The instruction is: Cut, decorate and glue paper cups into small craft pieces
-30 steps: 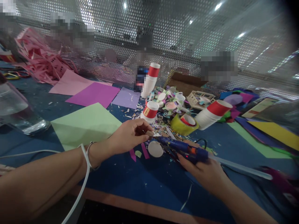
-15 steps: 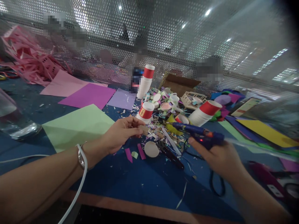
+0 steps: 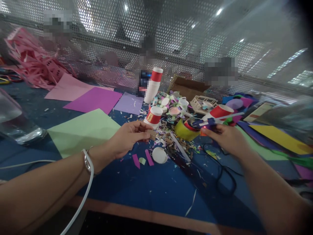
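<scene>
My left hand (image 3: 129, 137) pinches a small brown piece of cardboard (image 3: 153, 134) between thumb and fingertips, just in front of a red and white paper cup (image 3: 154, 115). In my right hand (image 3: 226, 138) is a blue hot glue gun (image 3: 206, 123), its small red light glowing and a pale glue stick (image 3: 231, 115) poking out behind. The gun's front end lies at the rim of a yellow container (image 3: 183, 131); whether it rests inside I cannot tell. Below the left hand lie a white paper disc (image 3: 159, 155) and purple paper strips (image 3: 149, 157).
Paper scraps (image 3: 168, 138) cover the table's middle. Stacked paper cups (image 3: 153, 85) stand behind, near a perforated screen (image 3: 110, 42). Coloured sheets lie left, including a green sheet (image 3: 83, 132), beside a clear container (image 3: 19, 120). A black cable (image 3: 223, 181) loops at the right.
My right hand has moved the glue gun away from the cardboard piece to the yellow container, turning its grip. The left hand keeps its pinch almost in place.
</scene>
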The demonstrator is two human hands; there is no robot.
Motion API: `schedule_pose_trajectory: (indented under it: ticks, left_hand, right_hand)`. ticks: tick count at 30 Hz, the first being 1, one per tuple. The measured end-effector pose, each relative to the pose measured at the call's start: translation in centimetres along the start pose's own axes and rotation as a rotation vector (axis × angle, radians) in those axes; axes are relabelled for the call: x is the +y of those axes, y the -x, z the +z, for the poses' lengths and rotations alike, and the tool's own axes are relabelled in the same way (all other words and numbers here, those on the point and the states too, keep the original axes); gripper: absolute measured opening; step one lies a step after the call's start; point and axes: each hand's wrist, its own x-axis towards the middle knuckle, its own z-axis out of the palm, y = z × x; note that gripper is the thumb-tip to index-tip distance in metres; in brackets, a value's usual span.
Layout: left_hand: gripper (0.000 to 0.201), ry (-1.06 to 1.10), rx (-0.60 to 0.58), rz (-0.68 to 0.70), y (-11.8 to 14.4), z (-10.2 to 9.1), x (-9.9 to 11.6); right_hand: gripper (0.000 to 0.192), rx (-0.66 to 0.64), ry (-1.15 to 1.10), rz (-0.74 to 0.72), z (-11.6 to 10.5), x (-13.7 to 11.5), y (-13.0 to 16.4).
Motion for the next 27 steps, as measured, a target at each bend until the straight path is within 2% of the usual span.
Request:
schedule_pose_trajectory:
  ticks: [4, 11, 15, 18, 23, 25, 27]
  left_hand:
    - [0.019, -0.008, 0.013, -0.017, 0.1, 0.0, 0.2]
    - [0.018, -0.026, 0.019, 0.016, 0.0, 0.0, 0.2]
    - [0.018, -0.028, 0.028, -0.008, 0.0, -0.1, 0.2]
    - [0.019, -0.025, 0.021, 0.045, -0.1, -0.2, 0.0]
    - [0.023, -0.043, 0.074, 0.100, -0.4, -0.8, 0.1]
    - [0.023, -0.051, 0.097, 0.116, -0.6, -1.0, 0.1]
    - [0.023, -0.051, 0.134, 0.137, -0.7, -1.2, 0.1]
  right_hand:
    - [0.043, -0.113, 0.028, 0.081, -0.5, -1.0, -0.3]
    - [0.047, -0.128, 0.066, 0.123, -0.5, -0.3, 1.0]
    - [0.044, -0.097, 0.042, 0.151, -0.6, 0.3, 2.6]
    - [0.044, -0.082, 0.023, 0.188, -0.5, 0.2, 4.1]
    - [0.038, 0.039, -0.009, 0.127, -0.5, -1.6, 6.5]
    - [0.034, 0.069, -0.064, 0.041, -0.7, -3.2, 7.1]
    - [0.028, -0.018, -0.162, -0.108, -0.8, -5.2, 7.4]
